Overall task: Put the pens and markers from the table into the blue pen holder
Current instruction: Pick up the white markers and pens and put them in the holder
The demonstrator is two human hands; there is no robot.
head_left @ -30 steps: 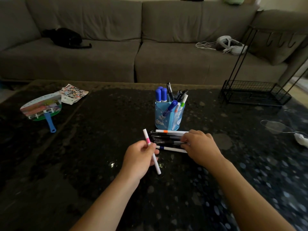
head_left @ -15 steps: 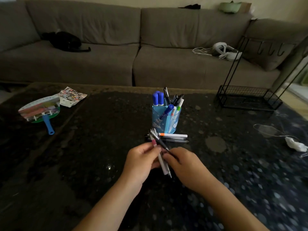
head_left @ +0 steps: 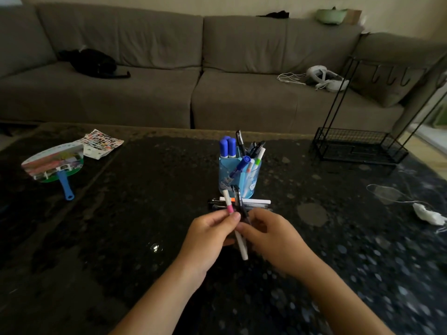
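Note:
The blue pen holder (head_left: 251, 180) stands mid-table with several pens and markers upright in it. In front of it lie a white marker with an orange band (head_left: 254, 201) and some dark pens (head_left: 216, 204). My left hand (head_left: 208, 235) grips a bundle: a white marker with a pink band (head_left: 228, 204) and dark pens (head_left: 238, 197), held upright just before the holder. My right hand (head_left: 273, 235) pinches the same bundle from the right, its fingers closed on the dark pens.
A hand fan with a blue handle (head_left: 54, 165) and a sticker sheet (head_left: 101, 141) lie at the left. A black wire rack (head_left: 358, 148) stands at the far right, a white cable and plug (head_left: 428, 213) near the right edge. A grey sofa (head_left: 169, 93) runs behind the dark stone table (head_left: 121, 226).
My right hand took dark pens off the table pile and brought them to the left hand. Both hands now hold the bundle more upright and closer to the holder.

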